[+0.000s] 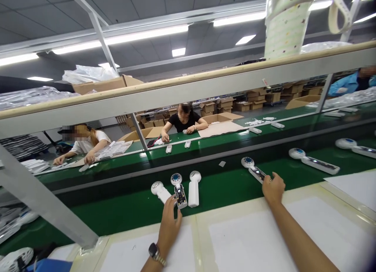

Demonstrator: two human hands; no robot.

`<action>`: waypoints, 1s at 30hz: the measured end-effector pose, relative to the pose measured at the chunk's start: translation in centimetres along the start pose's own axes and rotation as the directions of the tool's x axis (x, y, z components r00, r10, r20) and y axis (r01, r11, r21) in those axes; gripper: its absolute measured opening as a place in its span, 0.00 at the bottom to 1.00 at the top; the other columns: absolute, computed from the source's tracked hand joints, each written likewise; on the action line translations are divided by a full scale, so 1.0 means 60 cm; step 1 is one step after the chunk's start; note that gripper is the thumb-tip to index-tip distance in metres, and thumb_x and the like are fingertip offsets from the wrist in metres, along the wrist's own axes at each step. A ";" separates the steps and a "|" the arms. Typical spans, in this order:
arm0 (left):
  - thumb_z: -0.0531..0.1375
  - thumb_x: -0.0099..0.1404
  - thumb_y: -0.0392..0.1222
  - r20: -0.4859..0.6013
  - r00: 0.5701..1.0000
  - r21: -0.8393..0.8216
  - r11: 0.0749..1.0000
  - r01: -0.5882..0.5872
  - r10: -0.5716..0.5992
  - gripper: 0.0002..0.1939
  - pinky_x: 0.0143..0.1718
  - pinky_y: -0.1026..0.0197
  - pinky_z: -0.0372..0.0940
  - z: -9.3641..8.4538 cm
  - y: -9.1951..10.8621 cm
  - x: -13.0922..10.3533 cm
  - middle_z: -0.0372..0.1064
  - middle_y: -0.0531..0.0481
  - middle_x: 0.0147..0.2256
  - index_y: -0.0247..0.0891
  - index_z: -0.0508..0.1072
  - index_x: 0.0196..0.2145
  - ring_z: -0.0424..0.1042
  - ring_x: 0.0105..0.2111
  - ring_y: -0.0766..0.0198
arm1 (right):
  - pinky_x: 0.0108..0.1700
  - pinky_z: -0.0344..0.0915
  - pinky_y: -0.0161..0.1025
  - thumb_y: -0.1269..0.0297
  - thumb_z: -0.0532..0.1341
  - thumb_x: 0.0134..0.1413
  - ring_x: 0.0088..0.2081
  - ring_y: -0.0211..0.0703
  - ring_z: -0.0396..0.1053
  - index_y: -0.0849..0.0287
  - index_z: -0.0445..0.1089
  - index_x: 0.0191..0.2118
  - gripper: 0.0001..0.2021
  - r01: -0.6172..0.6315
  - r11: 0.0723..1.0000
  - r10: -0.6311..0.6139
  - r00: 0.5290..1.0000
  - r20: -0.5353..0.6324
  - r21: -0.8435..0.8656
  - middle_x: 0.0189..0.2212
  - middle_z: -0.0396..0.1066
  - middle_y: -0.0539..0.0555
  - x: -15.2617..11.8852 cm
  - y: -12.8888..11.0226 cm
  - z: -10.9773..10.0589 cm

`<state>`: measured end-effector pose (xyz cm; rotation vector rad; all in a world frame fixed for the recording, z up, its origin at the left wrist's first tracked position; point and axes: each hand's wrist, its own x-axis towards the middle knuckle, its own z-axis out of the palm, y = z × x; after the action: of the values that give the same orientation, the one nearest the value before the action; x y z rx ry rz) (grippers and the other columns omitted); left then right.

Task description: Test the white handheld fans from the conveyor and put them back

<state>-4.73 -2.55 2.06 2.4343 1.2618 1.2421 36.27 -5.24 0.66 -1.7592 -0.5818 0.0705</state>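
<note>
My left hand (169, 220) reaches onto the green belt, thumb apart from the fingers, at the lower end of a handheld fan (180, 196) whose handle is open and shows a circuit board. Its fingertips overlap the end of a white handheld fan (161, 192) on the left; whether they touch it I cannot tell. Just right of these lies another white fan (194, 190) with a closed handle. My right hand (273, 189) closes round the near end of a fan (257, 172) with a blue-centred head and an open handle. Its fingertips are partly hidden.
More open fans (320, 164) lie to the right on the green belt (117, 207). White sheets (246, 240) cover the near table edge. A slanted metal post (49, 201) stands at left, and a shelf (188, 84) crosses above. Several people sit at the far belt.
</note>
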 end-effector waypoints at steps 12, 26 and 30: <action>0.47 0.62 0.38 0.149 0.985 0.063 0.995 0.078 -0.087 0.12 0.50 0.48 0.58 -0.004 -0.003 0.014 0.61 0.41 0.46 0.37 0.64 0.42 0.61 0.49 0.55 | 0.35 0.59 0.46 0.52 0.62 0.33 0.32 0.57 0.66 0.62 0.67 0.33 0.20 -0.077 0.997 0.066 0.922 0.382 0.013 0.22 0.67 0.57 -0.042 -0.018 0.028; 0.56 0.62 0.42 0.282 0.620 0.185 0.675 0.714 -0.733 0.11 0.37 0.57 0.65 -0.023 -0.085 0.184 0.66 0.48 0.37 0.33 0.67 0.40 0.68 0.36 0.62 | 0.38 0.66 0.44 0.61 0.70 0.28 0.34 0.49 0.70 0.61 0.67 0.34 0.21 -0.571 0.639 -0.070 0.623 0.779 0.514 0.29 0.71 0.54 -0.217 -0.094 0.004; 0.57 0.61 0.41 0.366 0.568 0.013 0.615 0.789 -0.737 0.09 0.32 0.60 0.66 -0.039 -0.077 0.180 0.66 0.50 0.32 0.31 0.67 0.36 0.68 0.30 0.66 | 0.41 0.65 0.42 0.65 0.72 0.24 0.37 0.46 0.69 0.56 0.63 0.40 0.29 -0.572 0.605 -0.056 0.664 0.746 0.555 0.32 0.71 0.50 -0.238 -0.092 0.011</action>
<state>-5.94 7.73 8.08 1.5309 1.7341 0.5886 21.67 -9.77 1.97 -0.8796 -0.6624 1.1370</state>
